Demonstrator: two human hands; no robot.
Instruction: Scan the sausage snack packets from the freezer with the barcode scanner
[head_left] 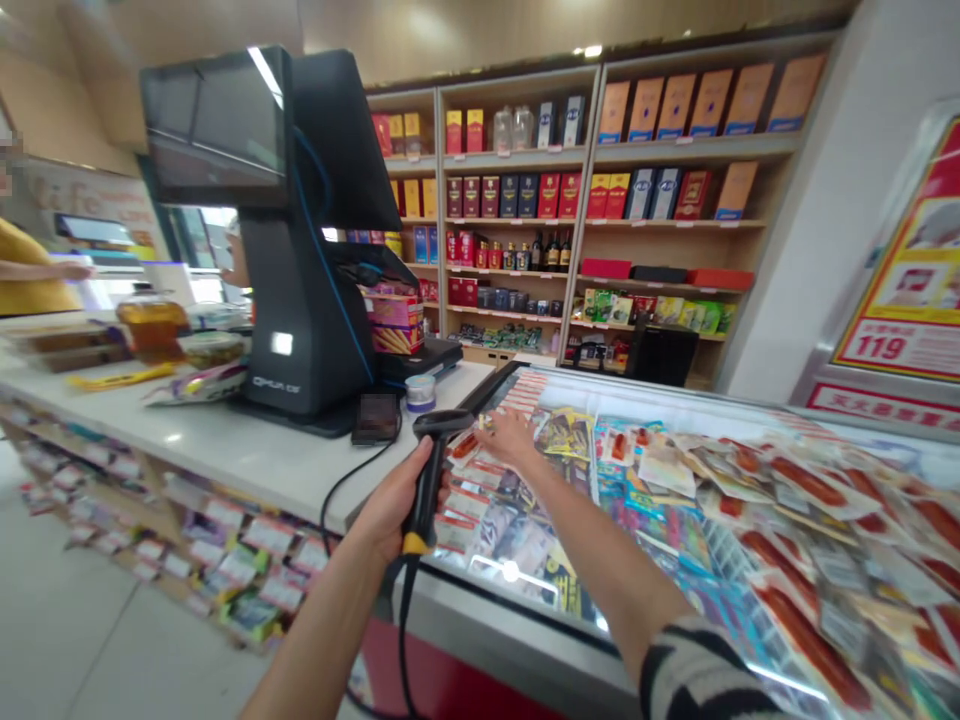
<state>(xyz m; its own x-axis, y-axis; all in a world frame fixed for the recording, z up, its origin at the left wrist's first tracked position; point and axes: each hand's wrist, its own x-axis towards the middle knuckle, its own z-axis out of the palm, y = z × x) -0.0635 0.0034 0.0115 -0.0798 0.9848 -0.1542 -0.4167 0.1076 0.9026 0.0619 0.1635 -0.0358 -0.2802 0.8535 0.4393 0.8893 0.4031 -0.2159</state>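
My left hand [394, 505] grips the handle of a black barcode scanner [435, 460] with a yellow band and a black cable, held over the near corner of a glass-topped freezer [525, 590]. The scanner's head points toward my right hand [506, 437], which reaches forward over the glass with its fingers pinched on a small item [480, 425] that I cannot make out. Packaged goods lie under the glass beneath both hands.
A black till with two screens [300, 230] stands on the white counter [225, 445], beside a small payment pad [376, 418] and a round tub [420, 392]. Goods lie at the counter's left. Shelves of boxes and bottles [570, 200] line the back wall. A person in yellow [30, 270] stands far left.
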